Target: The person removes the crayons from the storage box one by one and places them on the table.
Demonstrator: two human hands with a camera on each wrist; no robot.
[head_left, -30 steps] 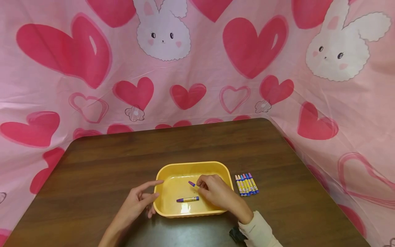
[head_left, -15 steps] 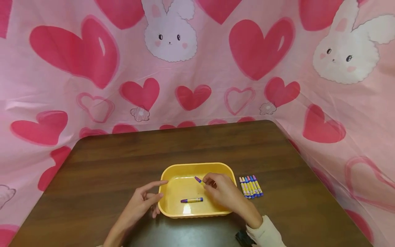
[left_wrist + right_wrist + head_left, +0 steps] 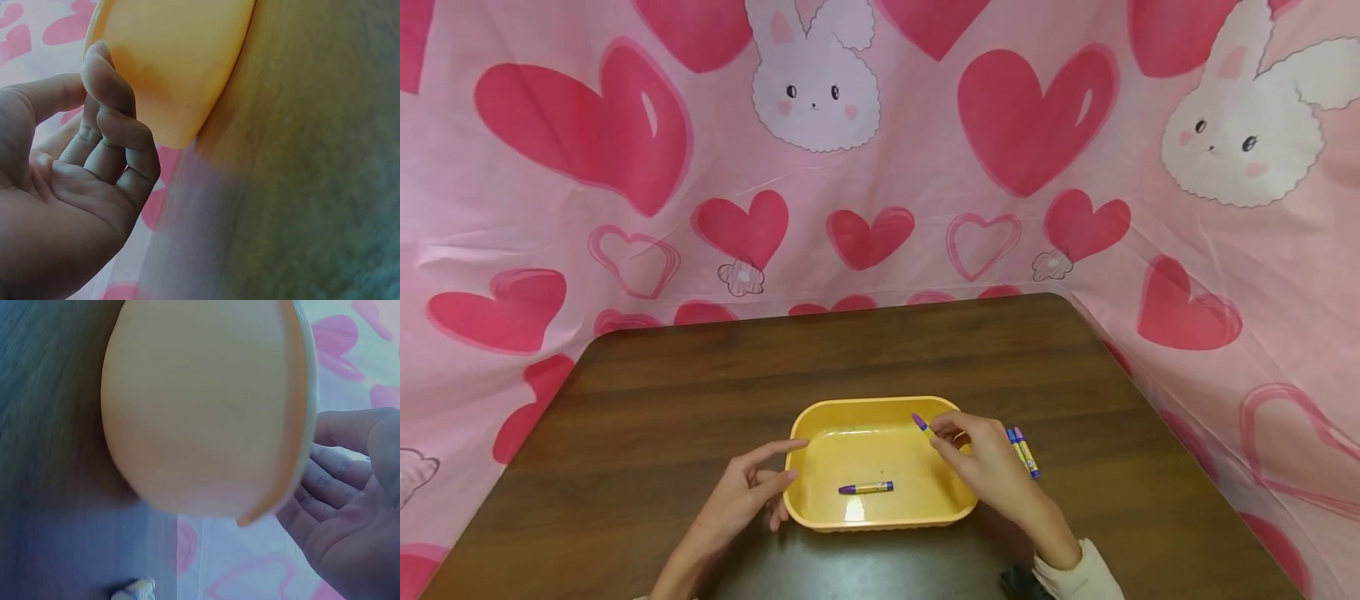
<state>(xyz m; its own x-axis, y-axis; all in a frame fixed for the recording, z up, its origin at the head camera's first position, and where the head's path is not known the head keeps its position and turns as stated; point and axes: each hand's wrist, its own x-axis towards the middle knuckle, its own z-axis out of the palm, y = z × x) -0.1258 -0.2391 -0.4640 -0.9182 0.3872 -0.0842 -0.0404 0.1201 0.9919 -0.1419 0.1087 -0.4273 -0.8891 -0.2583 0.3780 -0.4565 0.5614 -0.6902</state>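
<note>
Above the right end of the yellow plastic tray (image 3: 925, 523), my right hand (image 3: 996, 462) pinches a purple crayon (image 3: 920, 422) between thumb and fingertips, its purple tip pointing up and left. A second purple crayon (image 3: 866, 487) lies flat on the tray's floor near its front side. My left hand (image 3: 737, 492) holds the tray's left rim, with forefinger and thumb over the edge and the other fingers curled outside. In the left wrist view these fingers (image 3: 109, 87) overlap the tray's outer wall. The right wrist view shows the right hand beyond the rim, the crayon hidden.
Right of the tray, crayons (image 3: 1024, 452) lie in a row on the dark wooden table (image 3: 700, 375), partly covered by my right hand. A black object (image 3: 1022, 583) shows by the right sleeve. Pink heart-patterned cloth (image 3: 880, 183) hangs behind the table.
My right hand, still pinching the purple crayon, has moved right from over the tray's middle to its right end, now covering part of the crayon row. The left hand stays at the rim.
</note>
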